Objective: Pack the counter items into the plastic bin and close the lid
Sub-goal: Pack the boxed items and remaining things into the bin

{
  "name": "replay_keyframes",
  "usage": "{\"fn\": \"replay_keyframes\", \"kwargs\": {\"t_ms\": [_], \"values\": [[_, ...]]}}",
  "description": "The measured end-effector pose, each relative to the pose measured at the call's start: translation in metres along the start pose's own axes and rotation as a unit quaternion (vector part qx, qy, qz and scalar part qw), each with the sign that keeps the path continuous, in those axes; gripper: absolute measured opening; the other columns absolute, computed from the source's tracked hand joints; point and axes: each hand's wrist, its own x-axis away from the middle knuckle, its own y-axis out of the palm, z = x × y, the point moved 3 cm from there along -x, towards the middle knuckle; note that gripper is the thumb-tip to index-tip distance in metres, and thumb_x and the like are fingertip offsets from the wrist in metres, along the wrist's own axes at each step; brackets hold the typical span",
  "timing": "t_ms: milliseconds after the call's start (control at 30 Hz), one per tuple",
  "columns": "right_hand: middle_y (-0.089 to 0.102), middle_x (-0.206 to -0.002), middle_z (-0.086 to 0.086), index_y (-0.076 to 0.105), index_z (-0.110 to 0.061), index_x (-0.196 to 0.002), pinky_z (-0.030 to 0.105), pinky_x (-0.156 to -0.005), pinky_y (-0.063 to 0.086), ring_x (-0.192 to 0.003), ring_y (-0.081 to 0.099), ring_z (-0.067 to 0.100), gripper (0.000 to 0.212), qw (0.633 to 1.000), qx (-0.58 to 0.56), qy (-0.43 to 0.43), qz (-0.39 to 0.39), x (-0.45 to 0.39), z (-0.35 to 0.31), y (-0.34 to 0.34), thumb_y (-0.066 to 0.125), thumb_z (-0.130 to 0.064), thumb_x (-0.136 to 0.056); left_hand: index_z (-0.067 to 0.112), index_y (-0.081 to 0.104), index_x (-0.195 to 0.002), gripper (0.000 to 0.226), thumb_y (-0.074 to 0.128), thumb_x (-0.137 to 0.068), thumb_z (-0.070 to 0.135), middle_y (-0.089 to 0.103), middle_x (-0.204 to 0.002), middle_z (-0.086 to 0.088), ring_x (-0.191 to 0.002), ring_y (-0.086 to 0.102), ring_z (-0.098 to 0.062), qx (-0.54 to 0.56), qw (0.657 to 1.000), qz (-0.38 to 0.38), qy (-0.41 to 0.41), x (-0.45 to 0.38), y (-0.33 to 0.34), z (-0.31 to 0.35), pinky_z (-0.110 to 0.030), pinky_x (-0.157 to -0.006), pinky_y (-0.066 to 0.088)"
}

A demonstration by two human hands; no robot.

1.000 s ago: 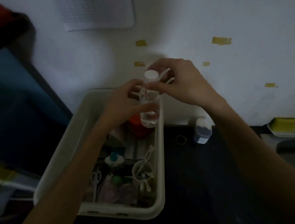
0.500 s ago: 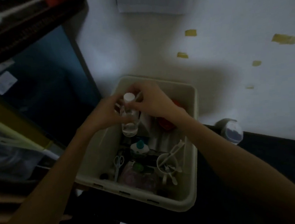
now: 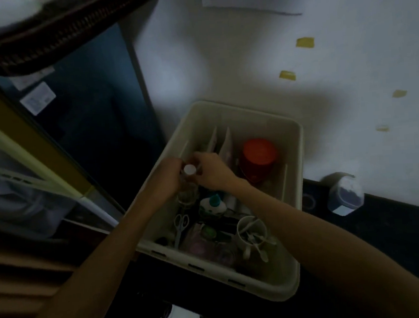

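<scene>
The clear bottle (image 3: 188, 186), held above the rim a second ago, has been lowered into the plastic bin (image 3: 298, 191) at its 9 o'clock side. It is gripped by the left hand (image 3: 168, 174); its white cap is pinched by the right hand (image 3: 210, 170). Scissors (image 3: 180, 224), a cup (image 3: 251, 228) and an orange-lidded jar (image 3: 259, 159) are already packed.

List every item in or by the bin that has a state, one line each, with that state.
plastic bin: open, no lid on it
clear bottle: upright in the bin, white cap on
left hand: holds the clear bottle
right hand: fingers at the bottle's cap
red-lidded jar: lid on, in the bin
scissors: closed
small container: on the counter, outside the bin
</scene>
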Motion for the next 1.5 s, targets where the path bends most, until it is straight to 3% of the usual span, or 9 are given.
{"fn": "replay_keyframes", "kwargs": {"t_ms": [100, 167, 233, 400, 533, 733, 933, 1133, 1500], "values": [[0.069, -0.097, 0.012, 0.063, -0.002, -0.098, 0.033, -0.073, 0.048, -0.090, 0.064, 0.025, 0.032, 1.000, 0.010, 0.009, -0.023, 0.000, 0.006, 0.016, 0.072, -0.028, -0.082, 0.006, 0.065, -0.105, 0.020, 0.067, -0.086, 0.011, 0.067, -0.107, -0.015, -0.098, 0.063, -0.028, -0.012, 0.998, -0.018, -0.060, -0.008, 0.013, -0.007, -0.025, -0.077, 0.046], [0.069, -0.099, 0.014, 0.063, 0.000, -0.099, 0.033, -0.073, 0.046, -0.092, 0.064, 0.027, 0.029, 0.999, 0.011, 0.017, -0.036, 0.001, 0.010, 0.026, 0.068, -0.026, -0.086, 0.003, 0.056, -0.125, 0.028, 0.052, -0.097, 0.008, 0.059, -0.129, -0.017, -0.117, 0.056, -0.025, -0.122, 0.987, -0.075, -0.069, 0.005, 0.027, -0.018, -0.026, -0.094, 0.044], [0.068, -0.101, 0.014, 0.062, 0.001, -0.102, 0.027, -0.071, 0.039, -0.093, 0.063, 0.026, 0.029, 0.999, 0.006, 0.018, -0.036, 0.002, 0.012, 0.031, 0.067, -0.024, -0.088, -0.010, 0.043, -0.133, 0.036, 0.038, -0.103, 0.008, 0.047, -0.141, -0.022, -0.130, 0.046, -0.028, -0.003, 0.991, -0.051, -0.125, 0.003, 0.036, -0.024, -0.033, -0.108, 0.032], [0.066, -0.107, 0.011, 0.059, -0.003, -0.107, 0.027, -0.075, 0.040, -0.097, 0.061, 0.024, 0.035, 0.999, -0.014, 0.039, -0.035, -0.002, 0.014, 0.034, 0.070, -0.029, -0.086, -0.002, 0.051, -0.128, 0.030, 0.044, -0.100, 0.007, 0.054, -0.133, -0.021, -0.121, 0.052, -0.030, -0.147, 0.974, 0.013, -0.170, -0.009, 0.030, -0.019, -0.034, -0.101, 0.039], [0.063, -0.112, 0.014, 0.057, -0.002, -0.112, 0.025, -0.075, 0.037, -0.100, 0.060, 0.026, 0.039, 0.998, -0.010, 0.054, -0.037, -0.004, 0.019, 0.038, 0.071, -0.027, -0.086, 0.015, 0.061, -0.104, 0.014, 0.057, -0.091, 0.021, 0.062, -0.106, -0.007, -0.086, 0.058, -0.021, -0.037, 0.999, 0.023, -0.026, -0.009, 0.017, -0.018, -0.029, -0.078, 0.042], [0.066, -0.106, 0.013, 0.059, -0.002, -0.108, 0.031, -0.075, 0.046, -0.096, 0.063, 0.025, 0.035, 0.999, 0.007, 0.012, -0.044, 0.011, 0.010, 0.010, 0.072, -0.026, -0.085, 0.019, 0.057, -0.112, 0.025, 0.060, -0.089, 0.028, 0.055, -0.109, -0.004, -0.097, 0.060, -0.026, -0.046, 0.998, 0.027, 0.040, 0.014, -0.012, 0.008, -0.037, -0.079, 0.049], [0.073, -0.094, -0.006, 0.067, -0.017, -0.108, 0.015, -0.076, 0.053, -0.081, 0.069, 0.002, 0.024, 0.980, -0.100, 0.003, 0.175, 0.096, 0.046, -0.121, 0.072, -0.028, -0.086, 0.024, 0.063, -0.109, 0.037, 0.078, -0.077, 0.032, 0.061, -0.087, 0.008, -0.071, 0.057, -0.009, 0.081, 0.973, 0.101, 0.188, 0.024, -0.031, 0.119, -0.032, -0.070, 0.052], [0.067, -0.095, -0.006, 0.062, -0.015, -0.112, 0.020, -0.069, 0.051, -0.078, 0.065, 0.007, 0.030, 0.945, -0.027, 0.245, 0.215, 0.209, 0.200, -0.195, 0.071, -0.029, -0.088, 0.020, 0.061, -0.113, 0.051, 0.085, -0.069, 0.034, 0.062, -0.095, 0.002, -0.075, 0.060, -0.013, 0.134, 0.948, -0.054, 0.285, 0.005, 0.066, 0.251, -0.034, -0.075, 0.055], [0.047, -0.144, 0.016, 0.036, -0.005, -0.145, 0.037, -0.099, 0.046, -0.127, 0.051, 0.031, 0.065, 0.917, -0.055, 0.370, 0.136, 0.228, 0.392, -0.192, 0.065, -0.032, -0.093, 0.007, 0.031, -0.145, 0.107, 0.090, -0.062, 0.039, 0.040, -0.147, -0.011, -0.131, 0.047, -0.027, 0.123, 0.970, -0.206, 0.050, -0.029, 0.301, 0.347, -0.037, -0.100, 0.047]]}}
